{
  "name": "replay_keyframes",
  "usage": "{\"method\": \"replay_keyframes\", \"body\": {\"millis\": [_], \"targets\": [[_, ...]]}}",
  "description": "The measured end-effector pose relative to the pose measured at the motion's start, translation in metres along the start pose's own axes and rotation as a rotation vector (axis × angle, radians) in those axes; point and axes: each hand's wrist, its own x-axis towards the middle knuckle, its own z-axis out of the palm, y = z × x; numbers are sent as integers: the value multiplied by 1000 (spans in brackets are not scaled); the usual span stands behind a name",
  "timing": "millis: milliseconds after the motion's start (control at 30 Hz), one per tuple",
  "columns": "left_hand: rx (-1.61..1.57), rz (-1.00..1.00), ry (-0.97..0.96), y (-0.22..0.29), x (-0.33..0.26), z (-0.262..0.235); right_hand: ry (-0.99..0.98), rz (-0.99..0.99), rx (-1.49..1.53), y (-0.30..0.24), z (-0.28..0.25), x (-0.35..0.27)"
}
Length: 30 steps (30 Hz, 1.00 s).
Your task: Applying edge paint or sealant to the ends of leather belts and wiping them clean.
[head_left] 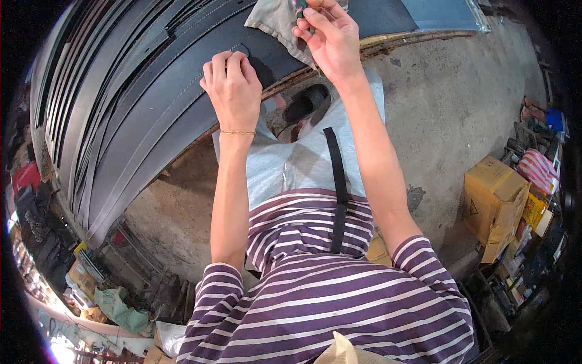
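Long black strips with pale stitched lines (142, 100) fan across the work surface at the upper left. My left hand (231, 88) is closed over the nearest dark strip, fingers curled down; its fingertips are hidden, so what they pinch cannot be made out. A short dark thread-like end sticks up just beyond the knuckles. Further right, my right hand (330, 39) is raised and pinches a small dark green object (301, 8), partly cut off by the top edge. Below that hand a crumpled beige cloth (276, 24) lies on the dark surface and droops over its edge.
A black strap (336, 182) runs down over my lap. The worktop's worn edge (388, 41) curves in front of my knees. On the right, a cardboard box (494, 194) stands beside piled goods. Green plastic (124, 309) and clutter lie at the lower left.
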Motion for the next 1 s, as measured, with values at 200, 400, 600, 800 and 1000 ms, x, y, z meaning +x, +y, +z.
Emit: {"method": "replay_keyframes", "body": {"millis": [200,400,600,800,1000], "targets": [[-73,-59,19,2,2,-3,9,-79,-617,6,16,-4],[-76,-94,17,3,2,-3,36,-11,-608,3,28,-9],[-89,-90,29,4,6,-6,84,-45,-584,2,30,-8],[-92,-65,-3,5,2,-6,92,-74,-661,1,30,-8],[-63,-40,87,8,1,-2,84,-89,-657,2,29,-10]]}}
